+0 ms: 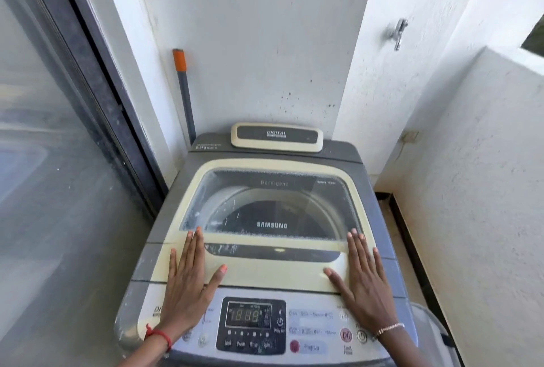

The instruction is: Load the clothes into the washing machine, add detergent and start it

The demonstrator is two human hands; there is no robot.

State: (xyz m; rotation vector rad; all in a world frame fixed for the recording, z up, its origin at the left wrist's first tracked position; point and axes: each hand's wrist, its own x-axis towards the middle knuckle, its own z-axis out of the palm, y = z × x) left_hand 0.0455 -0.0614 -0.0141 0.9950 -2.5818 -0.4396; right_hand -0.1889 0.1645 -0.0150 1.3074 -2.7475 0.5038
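we list one grey top-loading washing machine (294,156), upright in a white-walled corner (265,43); cream-framed glass lid (273,271) shut flat; front control panel (312,322) display lit.

The drum (273,213) under the tinted lid (265,271) is just dark, contents can't be made out. Small print on the control panel (312,322) is mush. The pole (185,93) has its bottom hidden behind the washing machine (206,154); the basket (429,325) gets cropped at the bottom edge.

Smooth yellowed plastic lid (273,274) beneath left hand (188,281) and right hand (365,281); glossy clear window (273,207) beyond them; rough matt wall (485,204) rightward.
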